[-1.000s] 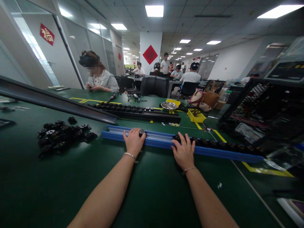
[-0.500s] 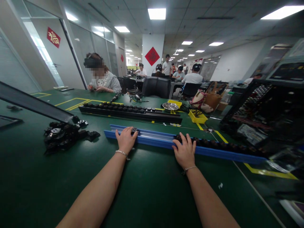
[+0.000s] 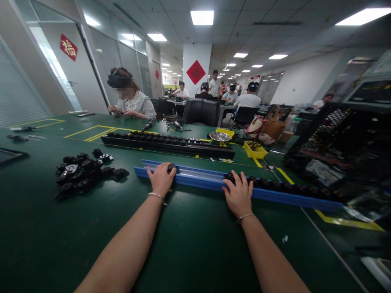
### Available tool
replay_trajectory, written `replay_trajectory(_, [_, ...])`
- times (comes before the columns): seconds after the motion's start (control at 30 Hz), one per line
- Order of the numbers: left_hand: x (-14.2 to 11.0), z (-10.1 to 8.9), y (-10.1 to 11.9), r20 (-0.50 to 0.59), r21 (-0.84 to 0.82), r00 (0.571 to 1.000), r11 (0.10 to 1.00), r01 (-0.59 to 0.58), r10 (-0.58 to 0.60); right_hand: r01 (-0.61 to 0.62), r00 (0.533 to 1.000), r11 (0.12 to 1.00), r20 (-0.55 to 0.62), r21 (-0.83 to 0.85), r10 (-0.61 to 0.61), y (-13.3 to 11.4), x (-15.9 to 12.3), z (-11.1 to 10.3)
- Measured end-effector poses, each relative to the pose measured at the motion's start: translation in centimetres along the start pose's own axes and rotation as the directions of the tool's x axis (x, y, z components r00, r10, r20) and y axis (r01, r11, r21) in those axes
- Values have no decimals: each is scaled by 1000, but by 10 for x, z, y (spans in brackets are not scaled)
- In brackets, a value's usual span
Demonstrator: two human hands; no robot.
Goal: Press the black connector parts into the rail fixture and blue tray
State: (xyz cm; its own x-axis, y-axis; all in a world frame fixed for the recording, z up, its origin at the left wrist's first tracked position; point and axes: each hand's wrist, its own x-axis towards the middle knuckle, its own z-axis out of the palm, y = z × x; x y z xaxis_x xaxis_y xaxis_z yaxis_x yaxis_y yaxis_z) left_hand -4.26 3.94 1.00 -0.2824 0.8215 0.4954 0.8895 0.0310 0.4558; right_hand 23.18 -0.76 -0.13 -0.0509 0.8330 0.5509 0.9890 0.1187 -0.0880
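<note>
A long blue channel (image 3: 198, 181) lies across the green table, tilting down to the right. At its left part my left hand (image 3: 161, 179) is closed, thumb and fingers around a small black part (image 3: 171, 167) inside the channel. Farther right, my right hand (image 3: 240, 193) curves over the channel. Its fingers are somewhat apart, with thumb and forefinger at another black part (image 3: 229, 177), the leftmost of a row. That row of black parts (image 3: 284, 186) fills the channel's right side. Between my hands a stretch of the channel's pale inner floor shows. My fingers partly hide both parts.
A heap of black parts (image 3: 81, 173) lies to the left. Beyond the channel stands a black rail (image 3: 165, 147) filled with similar parts. A metal dish (image 3: 219, 136), a yellow tray (image 3: 255, 151) and an open black case (image 3: 324, 138) are to the right. A co-worker (image 3: 131, 99) sits opposite.
The long dark bar that slanted over the table at the left is gone from view. My left hand has shifted very slightly left with the black part; my right hand has hardly moved.
</note>
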Motion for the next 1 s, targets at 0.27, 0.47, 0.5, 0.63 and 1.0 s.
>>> replay_trajectory(0.27, [1, 1, -3, -20, -6, 1000, 1000, -11, 11, -15, 1000, 1000, 16, 0, 15, -1, 1, -1])
replay_trajectory(0.47, [2, 0, -4, 0, 22, 1000, 1000, -2, 2, -11, 1000, 1000, 5, -3, 11, 0, 1, 1])
replay_trajectory(0.5, [2, 0, -4, 1, 24, 1000, 1000, -1, 1, -8, 1000, 1000, 0, 0, 8, 0, 0, 1])
replay_trajectory(0.63, [2, -2, -6, 2, 23, 1000, 1000, 7, -7, -4, 1000, 1000, -5, 12, 4, 0, 0, 1])
replay_trajectory(1.0, [5, -5, -15, -14, 35, 1000, 999, 17, -16, -29, 999, 999, 15, 26, 28, -2, 1, -3])
